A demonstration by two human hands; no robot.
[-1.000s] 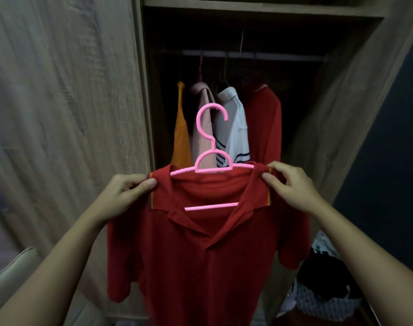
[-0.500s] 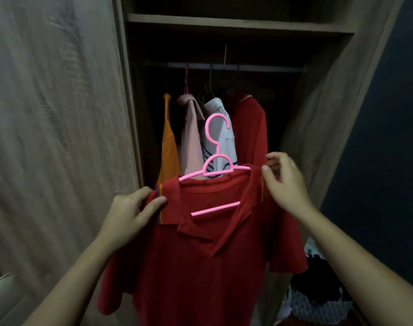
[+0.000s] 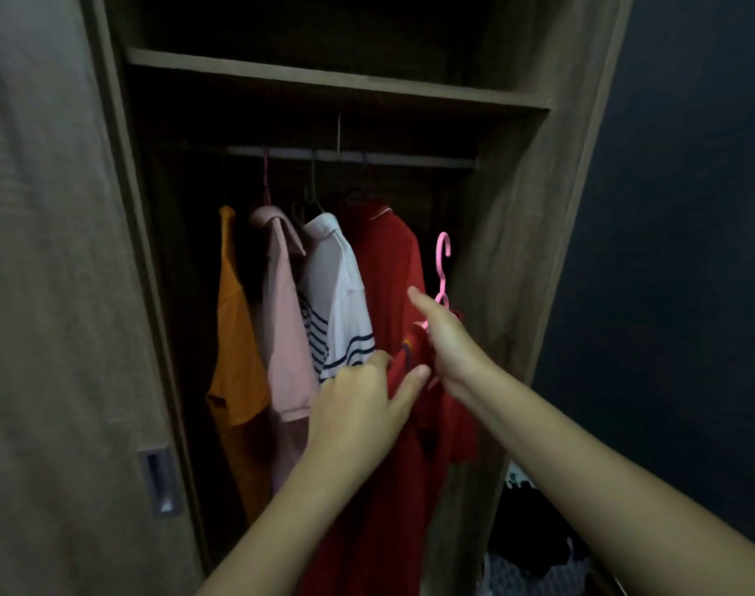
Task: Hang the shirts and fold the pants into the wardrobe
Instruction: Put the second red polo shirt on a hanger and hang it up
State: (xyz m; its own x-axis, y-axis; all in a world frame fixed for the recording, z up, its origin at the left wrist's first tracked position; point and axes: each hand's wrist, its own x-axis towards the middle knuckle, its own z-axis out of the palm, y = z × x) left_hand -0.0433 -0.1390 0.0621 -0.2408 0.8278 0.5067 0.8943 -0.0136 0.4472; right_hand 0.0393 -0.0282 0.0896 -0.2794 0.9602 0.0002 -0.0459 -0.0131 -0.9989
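Four shirts (image 3: 337, 290) hang on the rail (image 3: 410, 159). The fifth shirt, red (image 3: 451, 423), rides its hanger (image 3: 442, 255) below the rail, far right: my right hand (image 3: 449, 344) grips the hanger and my left hand (image 3: 358, 406) pinches cloth. Hooking remains; the pants are probably in that pile (image 3: 535, 531).

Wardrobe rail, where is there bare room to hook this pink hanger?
The rail is bare at its right end, between the hung red shirt and the wardrobe's right wall, above the pink hanger. A gap sits left of the orange shirt. The middle is crowded: four shirts packed together.
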